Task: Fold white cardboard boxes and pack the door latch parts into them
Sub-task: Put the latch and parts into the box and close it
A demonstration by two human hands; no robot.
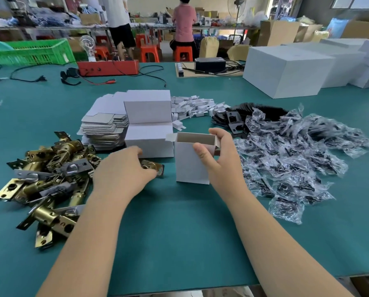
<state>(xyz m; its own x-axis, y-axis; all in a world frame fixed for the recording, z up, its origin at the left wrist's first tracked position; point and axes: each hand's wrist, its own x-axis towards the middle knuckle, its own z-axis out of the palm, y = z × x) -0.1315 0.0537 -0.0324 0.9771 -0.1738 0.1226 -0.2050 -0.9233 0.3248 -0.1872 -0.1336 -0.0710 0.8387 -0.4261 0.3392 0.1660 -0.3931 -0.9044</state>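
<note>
A small white cardboard box (190,166) stands upright on the green table, its top open with flaps out. My right hand (220,159) grips it, thumb on the front face and fingers over the right rim. Left of the box, my left hand (123,170) holds a brass door latch (152,167) just above the table. A heap of brass latches (48,174) lies at the left. Flat white box blanks (106,125) are stacked behind, beside two closed white boxes (149,125).
Clear bags with black screws (290,159) spread out at the right, black strike plates (235,121) and white cardboard inserts (192,106) behind them. Large white cartons (286,69), a red device (108,67), cables and a green crate (29,52) stand at the far side. Two people work beyond.
</note>
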